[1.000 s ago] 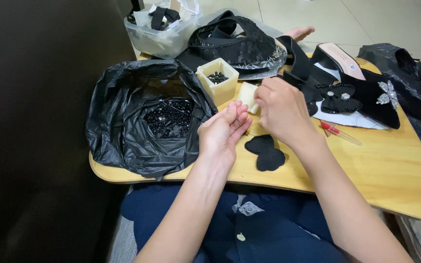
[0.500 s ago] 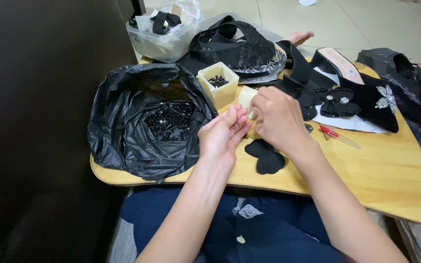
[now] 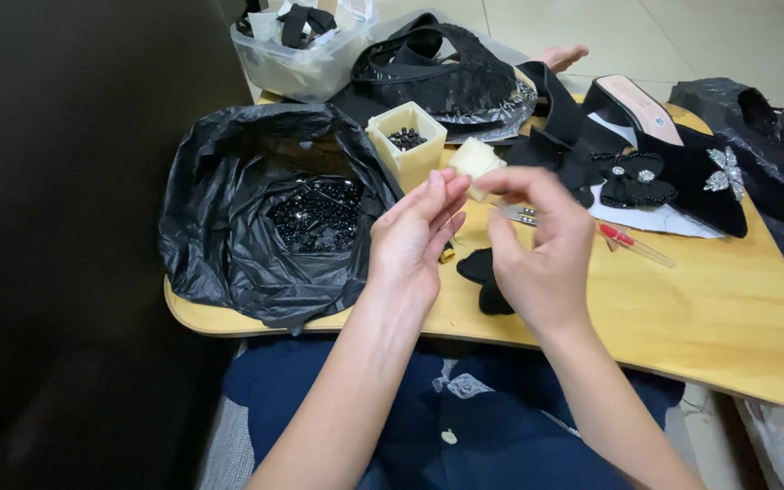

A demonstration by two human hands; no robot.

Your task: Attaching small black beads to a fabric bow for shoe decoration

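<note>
Over table (image 3: 710, 318), hands (image 3: 474, 231) now raised.

1. One view only: a head-worn camera, looking steeply down and forward over the person's lap.
2. Range is close; both hands (image 3: 483, 236) sit mid-frame above the table (image 3: 719, 318).
3. The table's far edge and the floor beyond fill the top; a dark wall takes the left.
4. No second view shares the scene.

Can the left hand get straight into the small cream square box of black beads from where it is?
Probably yes. The left hand is raised just in front of the small cream square box of black beads, whose top is open; nothing lies between them, and the right hand sits off to the side.
</note>
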